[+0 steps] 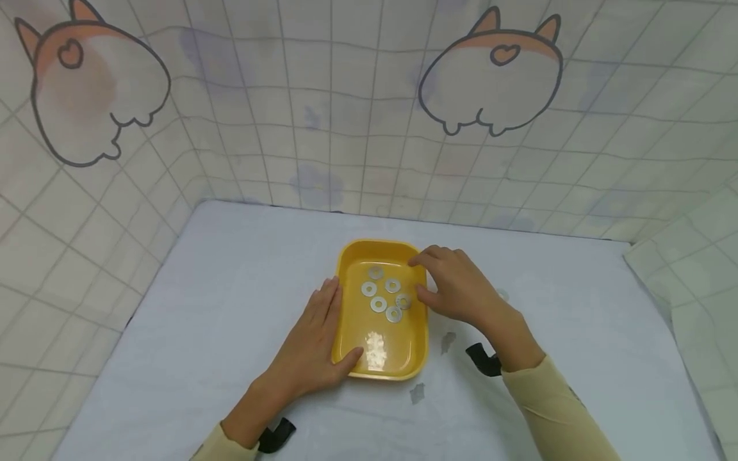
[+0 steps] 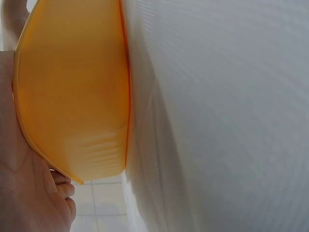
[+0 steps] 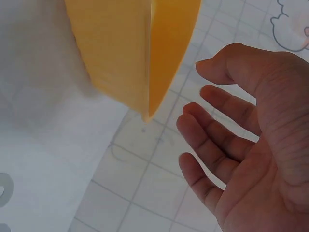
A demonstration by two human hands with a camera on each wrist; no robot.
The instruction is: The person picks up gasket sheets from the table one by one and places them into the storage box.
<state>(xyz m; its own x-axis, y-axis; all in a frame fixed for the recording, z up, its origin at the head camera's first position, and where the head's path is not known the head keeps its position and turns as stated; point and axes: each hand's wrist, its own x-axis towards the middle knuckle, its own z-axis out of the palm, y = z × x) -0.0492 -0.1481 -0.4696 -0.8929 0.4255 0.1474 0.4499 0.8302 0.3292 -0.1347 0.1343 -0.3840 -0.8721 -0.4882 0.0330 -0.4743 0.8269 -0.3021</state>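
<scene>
A yellow plastic tray (image 1: 382,372) stands on the white-covered table, with several flat metal washers (image 1: 369,289) lying loose in its far half. My left hand (image 1: 308,349) rests along the tray's left rim, fingers straight and the thumb over the near left corner. In the left wrist view, the palm (image 2: 29,193) lies against the rim of the tray (image 2: 72,87). Over the tray's right rim hovers my right hand (image 1: 461,285), thumb and fingers spread apart and loosely bent. The right wrist view shows nothing between the fingers of that hand (image 3: 251,140).
Partly hidden behind the right wrist, a pale ring (image 1: 503,294) lies on the table; a similar ring (image 3: 5,190) shows at the right wrist view's left edge. Grey patches (image 1: 418,393) mark the cloth near the tray. Tile-patterned curtains (image 1: 346,128) surround the table's back and sides.
</scene>
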